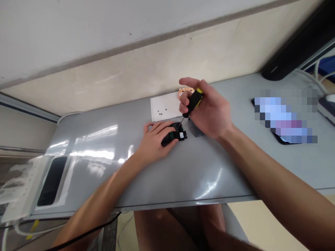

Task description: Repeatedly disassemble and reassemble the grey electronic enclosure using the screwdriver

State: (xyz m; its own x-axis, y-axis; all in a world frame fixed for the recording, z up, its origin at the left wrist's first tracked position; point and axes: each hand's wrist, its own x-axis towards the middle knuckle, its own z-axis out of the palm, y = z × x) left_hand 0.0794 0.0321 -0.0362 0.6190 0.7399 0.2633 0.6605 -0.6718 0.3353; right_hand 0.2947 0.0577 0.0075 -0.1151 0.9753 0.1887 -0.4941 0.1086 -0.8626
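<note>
My left hand (pixel 154 139) lies on the grey table and grips a small black device (pixel 175 135) with a green part showing inside it. Above it, my right hand (pixel 206 109) is closed around a screwdriver (pixel 193 101) with a black and yellow handle. The thin shaft slants down to the device's top. Just behind the hands lies a white sheet of paper (pixel 164 106) with several tiny dark screws (pixel 161 112) on it. A small orange figure (pixel 184 91) peeks out behind my right fingers.
A small grey block (pixel 196 130) sits under my right hand. A dark phone (pixel 51 181) lies in a white tray at the left. A black monitor base (pixel 277 69) stands at the back right, with a blurred flat object (pixel 285 115) in front of it. The table's front edge (pixel 183 202) runs close to my legs.
</note>
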